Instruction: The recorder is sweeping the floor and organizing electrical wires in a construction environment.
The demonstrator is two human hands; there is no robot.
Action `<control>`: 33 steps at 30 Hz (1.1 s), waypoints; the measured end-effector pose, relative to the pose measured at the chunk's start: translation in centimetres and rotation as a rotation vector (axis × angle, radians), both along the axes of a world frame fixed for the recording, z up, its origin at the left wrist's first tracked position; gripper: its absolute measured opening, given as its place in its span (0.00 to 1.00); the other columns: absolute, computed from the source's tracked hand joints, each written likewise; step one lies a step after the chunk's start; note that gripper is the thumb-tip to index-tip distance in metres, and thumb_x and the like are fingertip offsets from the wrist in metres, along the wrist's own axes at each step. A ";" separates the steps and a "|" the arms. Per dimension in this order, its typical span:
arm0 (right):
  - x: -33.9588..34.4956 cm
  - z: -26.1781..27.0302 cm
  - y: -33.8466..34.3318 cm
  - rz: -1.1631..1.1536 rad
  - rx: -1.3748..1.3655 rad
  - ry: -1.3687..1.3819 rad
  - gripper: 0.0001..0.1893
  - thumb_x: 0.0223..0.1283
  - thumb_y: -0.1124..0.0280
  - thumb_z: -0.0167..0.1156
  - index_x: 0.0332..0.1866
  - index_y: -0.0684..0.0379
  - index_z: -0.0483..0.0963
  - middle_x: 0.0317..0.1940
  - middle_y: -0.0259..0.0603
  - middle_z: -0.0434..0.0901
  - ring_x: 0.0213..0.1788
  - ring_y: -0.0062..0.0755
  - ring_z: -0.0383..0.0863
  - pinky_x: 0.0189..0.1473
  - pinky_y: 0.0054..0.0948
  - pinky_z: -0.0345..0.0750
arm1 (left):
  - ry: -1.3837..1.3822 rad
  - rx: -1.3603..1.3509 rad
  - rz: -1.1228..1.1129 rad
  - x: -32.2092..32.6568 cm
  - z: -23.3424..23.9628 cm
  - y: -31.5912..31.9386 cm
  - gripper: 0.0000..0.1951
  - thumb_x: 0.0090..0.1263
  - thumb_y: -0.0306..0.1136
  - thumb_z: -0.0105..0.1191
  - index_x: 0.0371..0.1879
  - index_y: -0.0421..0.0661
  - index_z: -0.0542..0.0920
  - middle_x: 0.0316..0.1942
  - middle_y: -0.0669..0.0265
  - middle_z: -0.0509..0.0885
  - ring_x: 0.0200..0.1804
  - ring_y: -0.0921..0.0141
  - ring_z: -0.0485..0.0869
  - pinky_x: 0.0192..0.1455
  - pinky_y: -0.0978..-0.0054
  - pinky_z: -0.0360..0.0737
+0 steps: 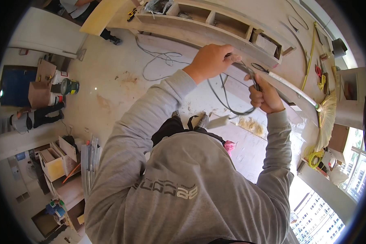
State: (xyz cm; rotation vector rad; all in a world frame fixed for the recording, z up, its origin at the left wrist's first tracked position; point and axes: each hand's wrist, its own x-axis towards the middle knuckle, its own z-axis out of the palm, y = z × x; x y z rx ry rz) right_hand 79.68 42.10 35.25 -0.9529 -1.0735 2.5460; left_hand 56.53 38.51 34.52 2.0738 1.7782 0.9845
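Note:
A grey electric cable [225,94] hangs in loops between my hands. My left hand [212,61] is raised at the upper middle, its fingers closed on one part of the cable. Lower and to the right, my right hand [263,94] grips gathered strands of the same cable. More of a grey cable [149,65] lies in loose curves on the floor beyond my left forearm. Behind my right hand, a broom [296,88] with a pale handle and straw bristles lies across the wooden bench.
A wooden frame with compartments [228,26] lies along the bench [170,33]. Red-handled scissors [318,70] and a yellow cable coil [315,158] are at the right. Paint buckets [69,86] stand left, near a person [38,117]; another person [79,7] is at the upper left.

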 end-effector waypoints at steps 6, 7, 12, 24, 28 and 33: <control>8.2 4.5 -1.3 -0.190 -0.040 0.036 0.14 0.70 0.56 0.44 0.26 0.46 0.61 0.09 0.20 0.50 0.09 0.12 0.46 0.09 0.20 0.46 | -0.392 -0.379 -0.183 -5.9 -5.7 -1.7 0.15 0.68 0.42 0.55 0.24 0.44 0.71 0.18 0.71 0.70 0.24 0.79 0.66 0.28 0.77 0.66; 12.4 5.4 -1.1 -0.195 0.007 0.332 0.15 0.72 0.58 0.40 0.27 0.48 0.62 0.10 0.21 0.51 0.09 0.13 0.47 0.08 0.19 0.46 | -0.539 -0.437 -0.184 -5.9 -6.8 -2.1 0.15 0.68 0.42 0.54 0.25 0.44 0.71 0.20 0.70 0.71 0.26 0.79 0.67 0.30 0.78 0.67; 29.3 14.5 1.3 -0.653 0.325 0.647 0.09 0.73 0.72 0.35 0.38 0.63 0.62 0.17 0.27 0.53 0.15 0.15 0.50 0.16 0.20 0.50 | -0.203 -0.526 -0.089 -8.1 -15.4 -7.8 0.19 0.71 0.47 0.46 0.30 0.41 0.74 0.23 0.62 0.75 0.29 0.67 0.73 0.36 0.70 0.72; 4.2 1.6 -2.1 0.149 0.708 -0.255 0.14 0.72 0.66 0.40 0.43 0.67 0.68 0.29 0.41 0.77 0.32 0.27 0.79 0.38 0.25 0.77 | -0.078 -0.125 -0.403 7.1 2.6 -4.7 0.19 0.66 0.47 0.49 0.20 0.45 0.78 0.21 0.56 0.80 0.28 0.54 0.80 0.33 0.58 0.75; 5.5 0.0 -1.6 -0.072 0.355 -0.336 0.20 0.69 0.51 0.45 0.34 0.59 0.68 0.11 0.23 0.56 0.11 0.12 0.52 0.13 0.18 0.50 | -0.139 -0.047 -0.358 4.5 2.1 -2.0 0.17 0.60 0.47 0.58 0.20 0.44 0.77 0.19 0.58 0.78 0.24 0.57 0.78 0.29 0.63 0.74; 12.2 3.0 0.1 -0.311 0.139 -0.219 0.16 0.67 0.52 0.48 0.27 0.50 0.64 0.09 0.19 0.50 0.09 0.10 0.47 0.09 0.16 0.45 | -0.200 -0.356 -0.235 -1.8 -7.2 -3.7 0.19 0.64 0.49 0.56 0.26 0.42 0.76 0.18 0.59 0.73 0.22 0.65 0.68 0.27 0.68 0.67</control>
